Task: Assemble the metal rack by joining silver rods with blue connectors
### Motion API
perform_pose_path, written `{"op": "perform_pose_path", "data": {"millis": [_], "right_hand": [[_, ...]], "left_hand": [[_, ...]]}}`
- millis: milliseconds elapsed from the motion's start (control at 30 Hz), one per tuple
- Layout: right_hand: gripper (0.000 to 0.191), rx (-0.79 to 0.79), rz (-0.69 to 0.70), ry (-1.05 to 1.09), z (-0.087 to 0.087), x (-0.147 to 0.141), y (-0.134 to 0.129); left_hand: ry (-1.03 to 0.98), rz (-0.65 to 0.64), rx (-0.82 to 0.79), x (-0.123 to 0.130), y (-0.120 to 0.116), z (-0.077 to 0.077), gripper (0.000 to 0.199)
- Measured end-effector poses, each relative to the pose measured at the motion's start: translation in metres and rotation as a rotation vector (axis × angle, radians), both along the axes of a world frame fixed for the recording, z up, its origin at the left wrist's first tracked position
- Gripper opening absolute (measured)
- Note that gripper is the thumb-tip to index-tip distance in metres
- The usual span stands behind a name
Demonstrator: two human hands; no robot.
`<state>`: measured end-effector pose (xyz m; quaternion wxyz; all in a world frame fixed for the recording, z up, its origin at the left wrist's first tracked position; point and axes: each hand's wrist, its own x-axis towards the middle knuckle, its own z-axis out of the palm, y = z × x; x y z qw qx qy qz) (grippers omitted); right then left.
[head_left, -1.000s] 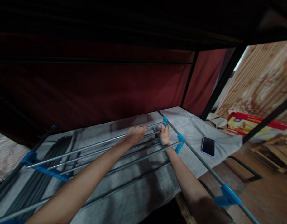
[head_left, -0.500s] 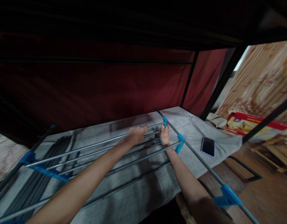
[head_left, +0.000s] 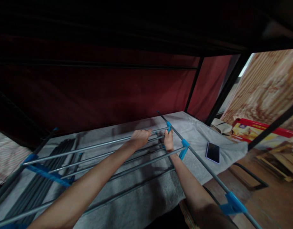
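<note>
The left hand (head_left: pixel 140 138) clasps a rod (head_left: pixel 89 148); the right hand (head_left: pixel 168 141) pinches a clip (head_left: pixel 169 125). A phone (head_left: pixel 212 152) lies on the sheet (head_left: pixel 194 128).

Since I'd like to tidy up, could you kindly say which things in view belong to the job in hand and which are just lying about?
Seem to belong:
rods, left hand on one
blue clips, right hand at one
pole
probably the rod pile

Lying about:
phone
box
</note>
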<state>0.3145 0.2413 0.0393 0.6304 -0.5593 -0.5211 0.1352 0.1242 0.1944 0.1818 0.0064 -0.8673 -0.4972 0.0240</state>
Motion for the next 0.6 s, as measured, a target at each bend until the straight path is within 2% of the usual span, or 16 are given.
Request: {"op": "perform_pose_path", "data": {"millis": [100, 200, 267, 300, 400, 500, 567, 600], "right_hand": [[0.048, -0.027, -0.082, -0.006, -0.006, -0.004, -0.008], [0.053, -0.036, -0.253, 0.061, -0.026, -0.017, -0.027], [0.058, -0.038, -0.29, 0.153, -0.04, -0.029, -0.042], [0.058, -0.042, -0.267, 0.21, -0.045, -0.035, -0.049], [0.051, -0.092, -0.019, 0.381, -0.045, -0.056, -0.061], [0.045, -0.139, 0.278, 0.56, -0.027, -0.075, -0.059], [0.044, -0.145, 0.384, 0.714, -0.015, -0.08, -0.055], [0.042, -0.138, 0.384, 0.764, -0.011, -0.08, -0.054]], "left_hand": [[0.001, -0.024, 0.031, -0.003, 0.001, -0.002, 0.036], [-0.037, -0.034, 0.048, -0.008, 0.0, -0.003, 0.035], [-0.065, -0.031, 0.05, -0.011, -0.002, -0.003, 0.037], [-0.076, -0.03, 0.048, -0.012, -0.003, -0.003, 0.038], [-0.107, -0.04, 0.051, -0.012, -0.005, -0.004, 0.042], [-0.135, -0.067, 0.055, -0.01, -0.004, -0.007, 0.035], [-0.139, -0.088, 0.049, -0.01, -0.004, -0.009, 0.035], [-0.137, -0.092, 0.044, -0.009, -0.004, -0.01, 0.035]]}}
